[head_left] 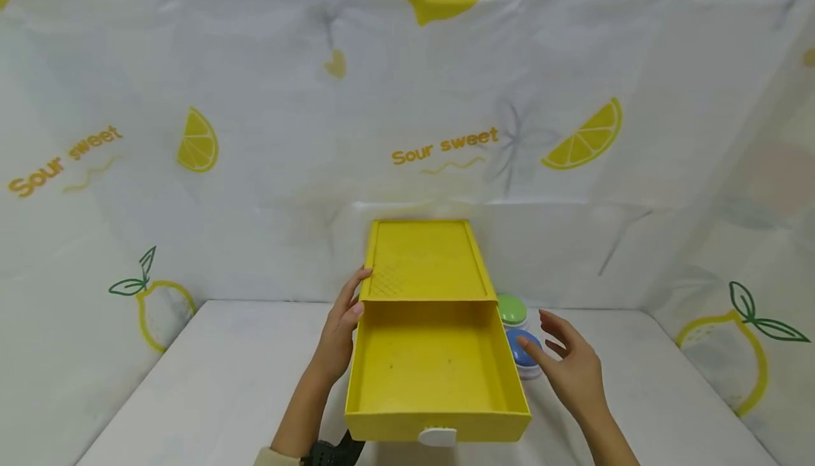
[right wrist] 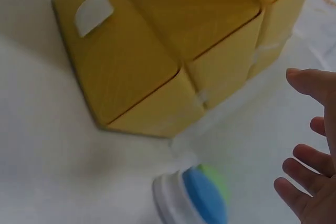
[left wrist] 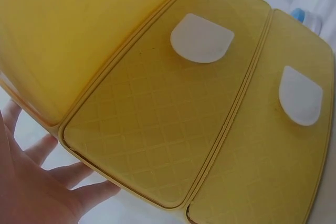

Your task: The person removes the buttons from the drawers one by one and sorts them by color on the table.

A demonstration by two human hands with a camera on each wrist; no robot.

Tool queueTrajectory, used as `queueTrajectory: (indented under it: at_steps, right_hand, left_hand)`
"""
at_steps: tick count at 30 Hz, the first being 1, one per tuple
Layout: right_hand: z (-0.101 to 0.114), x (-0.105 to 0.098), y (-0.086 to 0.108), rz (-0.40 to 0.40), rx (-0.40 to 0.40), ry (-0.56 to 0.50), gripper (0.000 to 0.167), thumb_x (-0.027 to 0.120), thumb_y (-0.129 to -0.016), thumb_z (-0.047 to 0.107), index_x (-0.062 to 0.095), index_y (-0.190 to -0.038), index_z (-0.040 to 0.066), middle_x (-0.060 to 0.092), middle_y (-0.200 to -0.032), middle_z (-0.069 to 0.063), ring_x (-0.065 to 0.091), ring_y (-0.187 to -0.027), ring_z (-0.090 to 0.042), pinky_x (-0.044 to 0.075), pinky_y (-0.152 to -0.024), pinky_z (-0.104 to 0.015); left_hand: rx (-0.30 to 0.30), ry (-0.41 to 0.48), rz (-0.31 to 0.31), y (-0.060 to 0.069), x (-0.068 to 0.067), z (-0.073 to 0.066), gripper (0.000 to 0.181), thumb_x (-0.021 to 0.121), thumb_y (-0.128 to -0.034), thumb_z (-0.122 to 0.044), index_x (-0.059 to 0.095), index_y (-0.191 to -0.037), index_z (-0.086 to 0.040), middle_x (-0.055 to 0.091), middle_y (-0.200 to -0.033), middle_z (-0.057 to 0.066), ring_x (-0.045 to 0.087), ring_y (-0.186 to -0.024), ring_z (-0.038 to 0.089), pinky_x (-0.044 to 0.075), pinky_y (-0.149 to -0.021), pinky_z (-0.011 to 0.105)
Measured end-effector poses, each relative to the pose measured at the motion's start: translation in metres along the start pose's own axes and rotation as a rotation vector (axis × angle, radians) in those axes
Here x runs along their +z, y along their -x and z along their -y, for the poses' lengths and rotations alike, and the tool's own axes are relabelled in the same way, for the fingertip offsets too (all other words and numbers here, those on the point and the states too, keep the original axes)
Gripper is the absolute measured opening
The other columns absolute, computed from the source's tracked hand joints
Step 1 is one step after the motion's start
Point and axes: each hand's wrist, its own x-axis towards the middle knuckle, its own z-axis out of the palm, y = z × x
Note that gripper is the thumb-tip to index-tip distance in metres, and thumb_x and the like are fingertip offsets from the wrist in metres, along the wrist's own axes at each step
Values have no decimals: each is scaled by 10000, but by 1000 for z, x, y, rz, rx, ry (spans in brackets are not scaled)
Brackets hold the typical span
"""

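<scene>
A yellow drawer cabinet [head_left: 423, 261] stands at the centre of the table, its top drawer [head_left: 439, 416] pulled out toward me with nothing inside. My left hand [head_left: 336, 344] rests against the cabinet's left side, fingers stretched along it. In the left wrist view, two lower drawer fronts [left wrist: 131, 108] with white tabs [left wrist: 202, 39] are closed. My right hand [head_left: 573, 373] hovers to the right of the drawer with fingers spread, holding nothing. It is near a round blue-topped thing [head_left: 521, 347] and a green-topped one [head_left: 511, 309], both on white bases beside the cabinet.
A white table surface [head_left: 210, 381] extends to both sides. A white sheet [head_left: 274, 254] printed with lemons hangs close behind the cabinet and along the sides. A dark band [head_left: 331, 452] is on the left wrist.
</scene>
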Motion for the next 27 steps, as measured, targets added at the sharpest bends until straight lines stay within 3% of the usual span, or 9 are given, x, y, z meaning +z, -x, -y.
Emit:
queueTrajectory:
  at_steps: [1,4,7,12,17,21,24,27]
  right_hand:
    - [8,-4,1,0,-13,-14,624,759,-912,377,541,-1433,111,606,-1403,-162,607,-1234,-175,388,-859,56]
    - [33,-17,5,6,-56,-48,593,770,-907,339,560,-1417,120,629,-1368,-134,584,-1124,66,417,-838,44]
    - [56,-29,11,1,-91,-64,545,781,-900,304,593,-1386,145,656,-1317,-30,537,-1051,193,468,-834,3]
    - [88,-47,28,-27,-118,-76,439,804,-880,231,659,-1292,184,684,-1103,177,644,-943,64,518,-806,-48]
    - [115,-61,48,-60,-88,-35,340,833,-848,211,706,-1163,193,699,-929,98,654,-802,-34,554,-718,-109]
    - [129,-63,63,-45,-37,28,312,852,-825,293,719,-1094,208,696,-876,67,651,-732,-72,570,-656,-159]
    - [139,-59,75,-9,-52,24,274,876,-795,266,731,-1016,195,706,-844,68,652,-679,-83,579,-619,-194]
    - [145,-51,87,42,-115,-14,252,902,-752,200,742,-947,192,731,-795,84,667,-635,-49,582,-588,-200]
  left_hand:
    - [-1,-1,1,0,0,0,513,327,-1054,-283,314,-1567,-304,144,-1710,35,343,-1473,465,406,-1089,683]
    - [6,8,9,-1,1,0,510,324,-1058,-282,310,-1568,-294,135,-1711,47,346,-1474,457,397,-1100,679]
    - [14,24,15,-3,1,0,509,323,-1058,-281,313,-1567,-286,118,-1714,53,343,-1479,450,395,-1107,672]
    - [13,23,19,-2,1,0,514,332,-1052,-295,314,-1566,-283,94,-1718,65,330,-1489,448,384,-1117,674]
    - [10,14,13,-3,-1,-2,519,336,-1048,-299,318,-1567,-281,103,-1718,53,311,-1501,447,366,-1124,686]
    - [11,6,10,-3,-1,-2,525,335,-1047,-304,314,-1570,-266,108,-1718,61,316,-1498,456,375,-1119,684]
    - [6,10,13,-2,-1,-2,526,336,-1046,-303,312,-1569,-267,107,-1718,55,317,-1499,449,374,-1122,681]
    - [1,18,15,-1,-1,-2,523,336,-1046,-298,311,-1568,-280,109,-1717,39,321,-1499,436,379,-1122,674]
